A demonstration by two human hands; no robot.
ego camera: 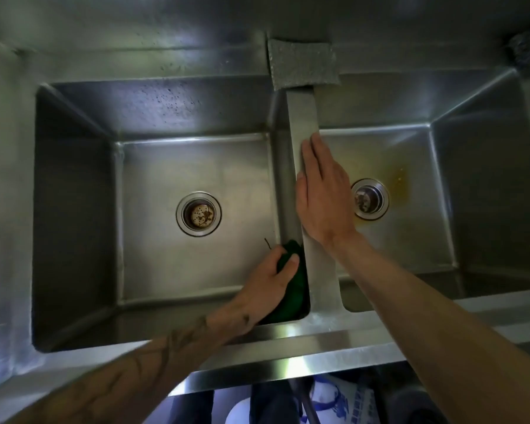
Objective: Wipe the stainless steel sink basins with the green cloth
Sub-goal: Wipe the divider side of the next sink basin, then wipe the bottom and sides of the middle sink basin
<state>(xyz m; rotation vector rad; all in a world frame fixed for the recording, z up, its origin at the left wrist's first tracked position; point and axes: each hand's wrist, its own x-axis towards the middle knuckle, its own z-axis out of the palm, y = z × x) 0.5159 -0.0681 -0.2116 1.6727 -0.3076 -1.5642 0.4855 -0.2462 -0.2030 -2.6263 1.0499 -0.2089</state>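
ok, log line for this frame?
left hand grips green cloth, left basin near-right corner | right hand flat on divider | right basin: yellowish stain

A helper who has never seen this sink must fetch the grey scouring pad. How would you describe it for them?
Find the double steel sink and follow the divider between its two basins to the far end. The scouring pad lies there on the back ledge. It is the only rough, speckled grey rectangle; the green cloth sits low in the left basin.
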